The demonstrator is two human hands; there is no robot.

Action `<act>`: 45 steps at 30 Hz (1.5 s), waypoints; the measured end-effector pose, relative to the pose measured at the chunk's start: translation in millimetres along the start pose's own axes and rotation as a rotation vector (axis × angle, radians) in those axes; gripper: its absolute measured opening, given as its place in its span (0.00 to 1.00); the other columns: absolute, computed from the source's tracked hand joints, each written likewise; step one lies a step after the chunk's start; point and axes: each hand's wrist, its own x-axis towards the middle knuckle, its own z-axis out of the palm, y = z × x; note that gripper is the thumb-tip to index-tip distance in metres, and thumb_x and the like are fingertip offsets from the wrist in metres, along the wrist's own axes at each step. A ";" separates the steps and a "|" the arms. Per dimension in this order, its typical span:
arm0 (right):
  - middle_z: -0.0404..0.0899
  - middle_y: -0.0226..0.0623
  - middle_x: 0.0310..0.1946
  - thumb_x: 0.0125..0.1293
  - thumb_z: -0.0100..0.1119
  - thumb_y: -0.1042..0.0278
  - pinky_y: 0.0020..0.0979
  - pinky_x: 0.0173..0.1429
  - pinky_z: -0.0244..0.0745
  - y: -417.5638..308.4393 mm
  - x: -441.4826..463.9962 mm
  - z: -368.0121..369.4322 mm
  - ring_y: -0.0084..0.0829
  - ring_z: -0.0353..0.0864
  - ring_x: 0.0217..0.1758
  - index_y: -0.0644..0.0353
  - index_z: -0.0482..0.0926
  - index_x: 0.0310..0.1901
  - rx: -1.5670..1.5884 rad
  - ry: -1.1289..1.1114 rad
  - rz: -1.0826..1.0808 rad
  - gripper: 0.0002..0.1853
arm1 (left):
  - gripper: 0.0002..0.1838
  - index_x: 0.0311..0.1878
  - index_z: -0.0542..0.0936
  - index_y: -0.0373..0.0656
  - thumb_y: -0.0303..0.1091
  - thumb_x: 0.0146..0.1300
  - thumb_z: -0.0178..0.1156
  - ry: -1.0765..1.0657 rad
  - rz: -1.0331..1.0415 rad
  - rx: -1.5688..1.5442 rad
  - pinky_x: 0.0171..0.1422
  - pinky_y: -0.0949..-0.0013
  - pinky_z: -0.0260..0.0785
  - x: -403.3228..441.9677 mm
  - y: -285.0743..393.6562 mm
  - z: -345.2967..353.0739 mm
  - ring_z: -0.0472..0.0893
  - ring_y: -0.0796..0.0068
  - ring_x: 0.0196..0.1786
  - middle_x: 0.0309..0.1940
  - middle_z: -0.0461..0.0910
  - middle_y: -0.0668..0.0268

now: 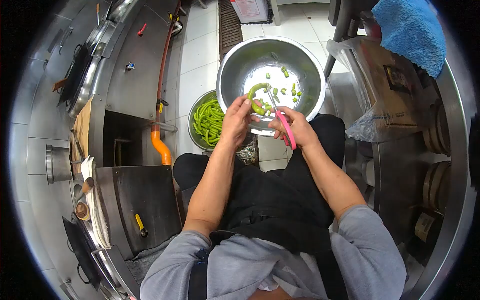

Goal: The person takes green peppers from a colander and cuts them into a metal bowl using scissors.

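A curved green pepper (257,90) is pinched in my left hand (238,119), over the near left part of a large steel bowl (235,65). My right hand (295,131) holds scissors with pink handles (286,129), and their blades point up to the pepper's far end. Several short cut green pieces (283,91) lie on the bottom of the bowl. Left of my left hand, a smaller metal bowl (192,131) holds many whole green peppers (209,122).
Steel kitchen units (135,60) and an orange pipe (161,149) stand at the left. At the right are a plastic-wrapped cardboard box (377,85), a blue towel (410,32) and shelves. A floor drain grate (231,25) runs beyond the bowls.
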 end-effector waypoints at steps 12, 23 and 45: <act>0.78 0.36 0.21 0.62 0.66 0.59 0.24 0.16 0.65 -3.5 2.8 0.5 0.22 0.73 0.13 0.67 0.75 0.52 0.011 0.059 0.098 0.23 | 0.20 0.58 0.70 0.35 0.34 0.67 0.57 -0.016 -0.116 0.065 0.31 0.77 0.67 -2.2 0.7 3.3 0.77 0.78 0.35 0.36 0.79 0.65; 0.81 0.39 0.28 0.61 0.66 0.61 0.23 0.23 0.71 -2.4 1.3 5.5 0.24 0.79 0.20 0.68 0.73 0.55 0.009 0.039 0.060 0.25 | 0.18 0.57 0.69 0.36 0.28 0.65 0.55 0.197 -0.056 0.012 0.33 0.75 0.68 6.1 6.2 -6.6 0.80 0.71 0.38 0.42 0.78 0.62; 0.76 0.36 0.20 0.63 0.65 0.57 0.25 0.15 0.64 -6.1 -3.1 3.0 0.23 0.72 0.12 0.69 0.76 0.47 0.007 0.051 0.093 0.22 | 0.13 0.49 0.75 0.32 0.29 0.64 0.59 0.189 -0.031 0.236 0.28 0.78 0.63 14.7 7.0 -2.4 0.77 0.77 0.29 0.35 0.78 0.64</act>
